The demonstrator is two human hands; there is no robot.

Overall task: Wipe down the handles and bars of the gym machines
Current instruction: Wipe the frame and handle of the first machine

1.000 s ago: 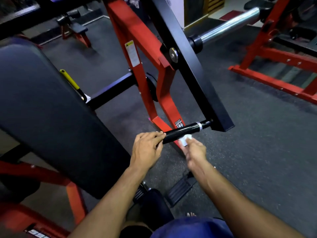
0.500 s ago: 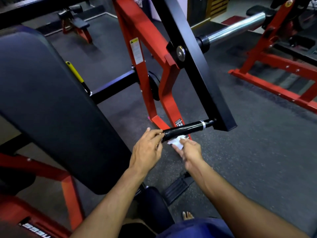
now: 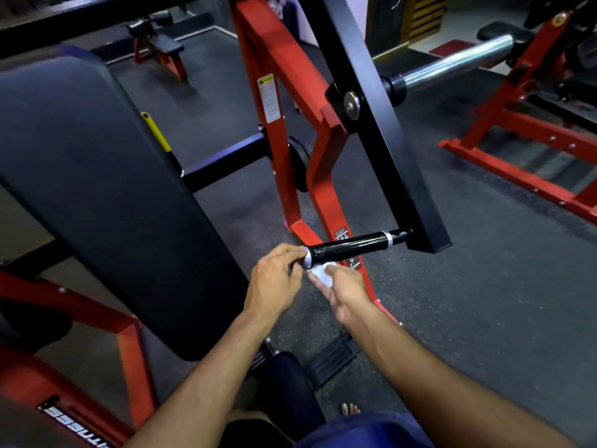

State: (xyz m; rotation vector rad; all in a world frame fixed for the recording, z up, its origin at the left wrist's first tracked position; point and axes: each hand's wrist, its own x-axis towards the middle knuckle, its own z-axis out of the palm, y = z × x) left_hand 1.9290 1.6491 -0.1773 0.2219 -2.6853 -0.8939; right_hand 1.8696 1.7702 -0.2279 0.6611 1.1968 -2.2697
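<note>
Glossy black handle [image 3: 347, 248], silver-banded ends

One head-worn wide-angle view looks forward and steeply down from above the person's forearms, close to the hands [image 3: 310, 282] and the handle [image 3: 347, 248], with the pad [image 3: 97, 189] at left and the floor [image 3: 484, 286] stretching beyond.

A person's left hand [image 3: 277, 279] grips the near end of a black handle [image 3: 347, 247] on a red-framed machine [image 3: 284, 147], while the right hand [image 3: 344, 294], just beside it, holds a white cloth [image 3: 319, 273] beneath the handle.
</note>
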